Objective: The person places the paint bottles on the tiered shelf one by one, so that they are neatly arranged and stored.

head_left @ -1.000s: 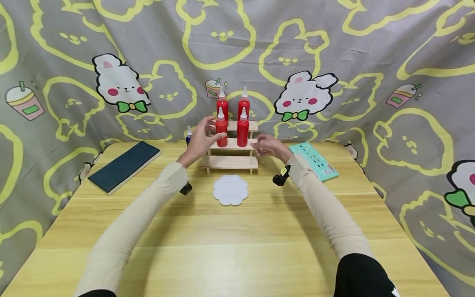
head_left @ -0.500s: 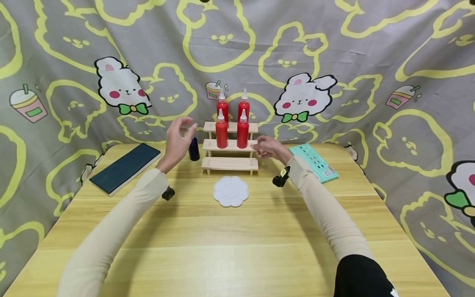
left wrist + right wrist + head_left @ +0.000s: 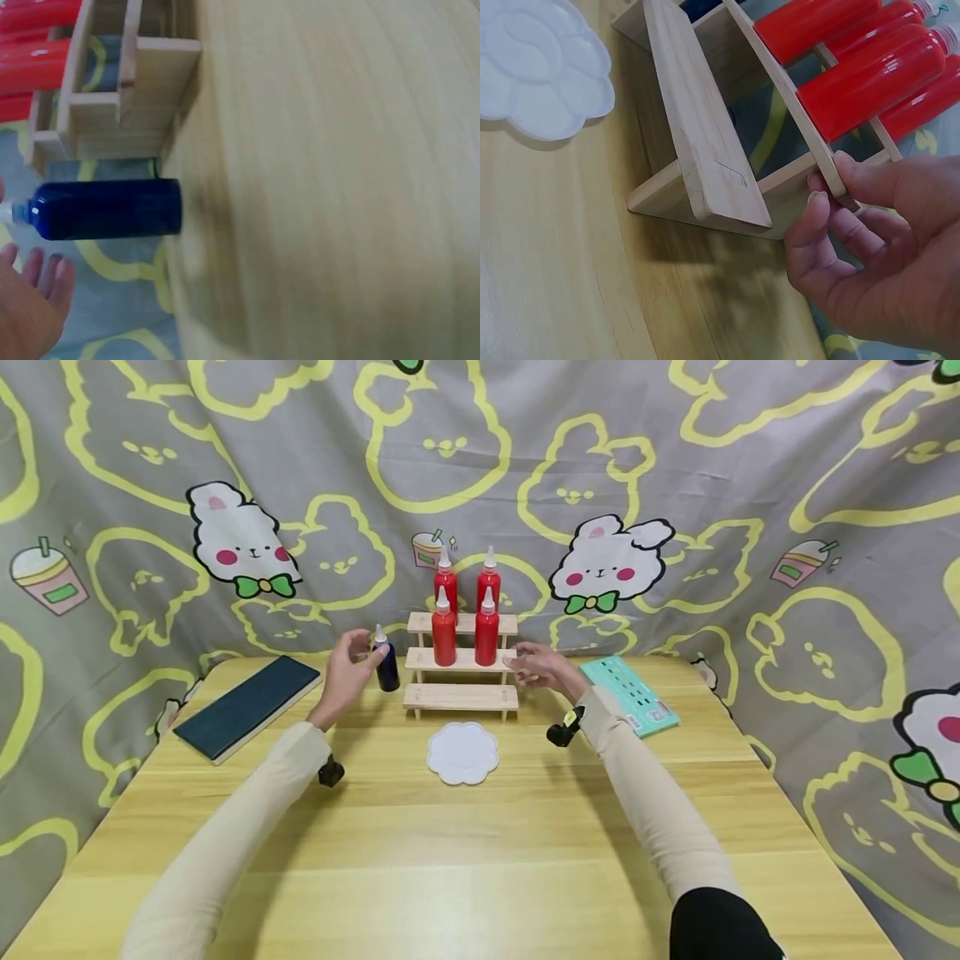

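Note:
A three-step wooden display rack (image 3: 461, 697) stands at the back of the table. Two red squeeze bottles with white nozzle tips (image 3: 444, 639) sit on its middle step and two more (image 3: 490, 581) on the top one; the lowest step is bare. My right hand (image 3: 538, 664) pinches the right end of the middle step, thumb above and fingers below in the right wrist view. Left of the rack, a dark blue squeeze bottle (image 3: 112, 210) stands upright on the table. My left hand (image 3: 347, 677) is around its nozzle, thumb and fingers spread apart on either side.
A white flower-shaped palette (image 3: 462, 753) lies in front of the rack. At the left is a dark, thick book-like slab (image 3: 251, 706), and at the right a turquoise booklet (image 3: 630, 693). A grey cartoon-printed curtain (image 3: 300, 460) hangs close behind the table.
My left hand has left the red bottle on the middle step, moved left, then lowered to the blue bottle's nozzle. My right hand has stayed at the rack's end.

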The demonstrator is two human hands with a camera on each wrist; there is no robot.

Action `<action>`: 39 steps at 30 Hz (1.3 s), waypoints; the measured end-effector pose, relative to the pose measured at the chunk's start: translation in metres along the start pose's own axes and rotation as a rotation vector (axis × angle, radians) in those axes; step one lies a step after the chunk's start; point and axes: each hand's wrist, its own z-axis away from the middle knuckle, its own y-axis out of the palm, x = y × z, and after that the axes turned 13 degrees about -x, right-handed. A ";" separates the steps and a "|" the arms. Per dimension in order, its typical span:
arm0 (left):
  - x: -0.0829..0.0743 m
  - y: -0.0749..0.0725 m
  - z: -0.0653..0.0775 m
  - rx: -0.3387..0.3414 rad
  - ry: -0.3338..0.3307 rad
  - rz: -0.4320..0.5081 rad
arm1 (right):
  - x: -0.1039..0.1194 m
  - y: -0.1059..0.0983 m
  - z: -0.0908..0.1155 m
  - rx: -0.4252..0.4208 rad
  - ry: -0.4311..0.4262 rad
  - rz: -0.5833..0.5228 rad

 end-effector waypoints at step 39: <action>0.024 0.003 0.017 0.182 0.012 -0.014 | 0.012 0.006 0.004 -0.080 -0.040 0.170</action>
